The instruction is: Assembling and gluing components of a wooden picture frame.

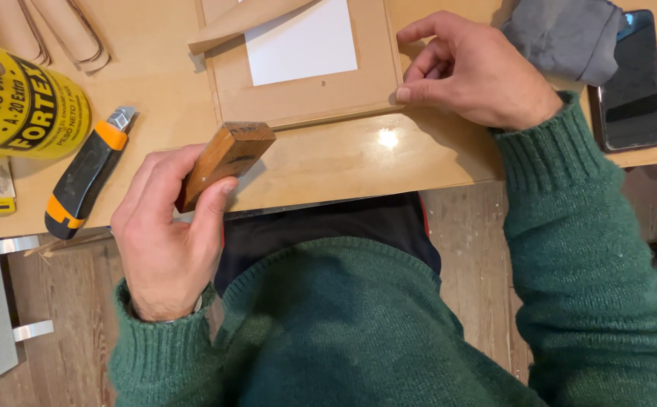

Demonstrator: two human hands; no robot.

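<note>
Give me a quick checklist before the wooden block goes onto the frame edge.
1. Left hand grips the wooden block firmly: ok.
2. Right hand pins the flat wooden frame at its near corner: ok.
3. Block face touches the frame: not ok, it is held off the near edge.
4. Utility knife lies aside, away from both hands: ok.
5. Knife blade retracted: cannot tell.
6. Phone away from the work: ok.

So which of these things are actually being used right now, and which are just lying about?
In use:
- wooden block, held in the left hand
- flat wooden frame with a white sheet, pressed at its corner by the right hand

Lying about:
- utility knife
- yellow glue tub
- dark phone
- grey cloth
</note>
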